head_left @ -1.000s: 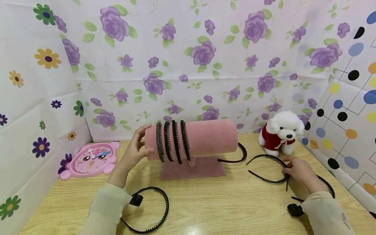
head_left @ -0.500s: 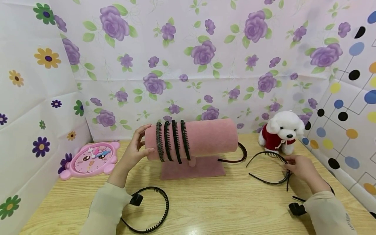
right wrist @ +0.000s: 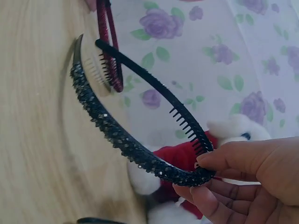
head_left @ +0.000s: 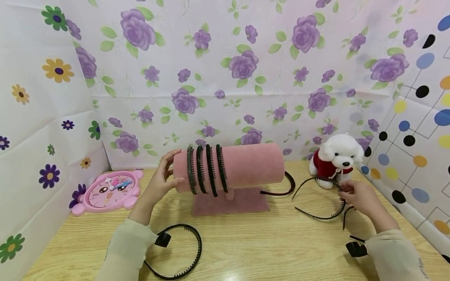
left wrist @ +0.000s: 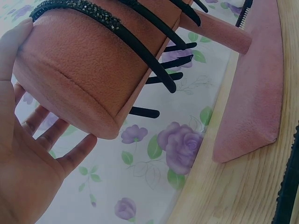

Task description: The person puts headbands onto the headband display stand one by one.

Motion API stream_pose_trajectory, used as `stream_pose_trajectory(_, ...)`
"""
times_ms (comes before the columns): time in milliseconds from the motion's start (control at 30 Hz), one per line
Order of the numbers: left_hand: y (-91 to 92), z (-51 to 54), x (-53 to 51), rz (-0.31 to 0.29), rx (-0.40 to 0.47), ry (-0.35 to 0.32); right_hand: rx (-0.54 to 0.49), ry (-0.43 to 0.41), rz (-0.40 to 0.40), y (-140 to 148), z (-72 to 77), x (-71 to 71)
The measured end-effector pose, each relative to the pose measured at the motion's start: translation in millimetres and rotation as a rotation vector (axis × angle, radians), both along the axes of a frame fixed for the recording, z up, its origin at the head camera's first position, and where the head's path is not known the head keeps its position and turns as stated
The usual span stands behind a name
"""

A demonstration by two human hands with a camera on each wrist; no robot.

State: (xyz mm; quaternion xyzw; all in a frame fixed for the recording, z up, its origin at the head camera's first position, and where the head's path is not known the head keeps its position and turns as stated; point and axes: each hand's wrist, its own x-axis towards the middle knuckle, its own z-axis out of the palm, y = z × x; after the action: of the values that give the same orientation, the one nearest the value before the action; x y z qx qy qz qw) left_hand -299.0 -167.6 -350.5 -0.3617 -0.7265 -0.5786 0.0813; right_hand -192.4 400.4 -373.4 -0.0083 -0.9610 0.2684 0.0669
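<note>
A pink plush-covered roll (head_left: 253, 162) stands on a flat pink base (head_left: 232, 207). Several black toothed headbands (head_left: 211, 171) are fitted round its left half, the leftmost one set with glittery stones (left wrist: 96, 14). My left hand (head_left: 161, 181) holds the roll's left end, thumb on one side and fingers on the other. Over at the right, my right hand (head_left: 362, 199) pinches a headband (right wrist: 117, 135) at the middle of its curve. That headband is covered in dark sparkling stones, and its two free ends point left toward the roll.
A dark red headband (head_left: 292, 183) lies just behind the roll's right end. Another black headband (head_left: 200, 244) rests at the front left, and one (head_left: 344, 218) lies partly under my right arm. A white toy dog (head_left: 339, 156) and a pink clock (head_left: 111, 191) stand near the walls.
My right hand has lifted slightly, and the pinched headband has risen and shifted a little left with it. The left hand and the roll stay where they were.
</note>
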Motion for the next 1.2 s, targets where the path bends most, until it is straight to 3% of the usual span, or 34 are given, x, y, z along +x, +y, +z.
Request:
stream_pose_trajectory(667,-0.1,-0.7,1.4,0.007,-0.008,0.006,-0.085,0.02,0.091,-24,31.2,12.6)
stream_pose_trajectory(900,2.3,-1.3,-0.5,0.006,-0.009,0.0,-0.061,0.034,0.097,-32,48.1,21.2)
stream_pose_trajectory(1200,0.6,0.4,0.3,0.007,0.0,0.003,0.033,0.107,0.115,-53,80.7,20.3)
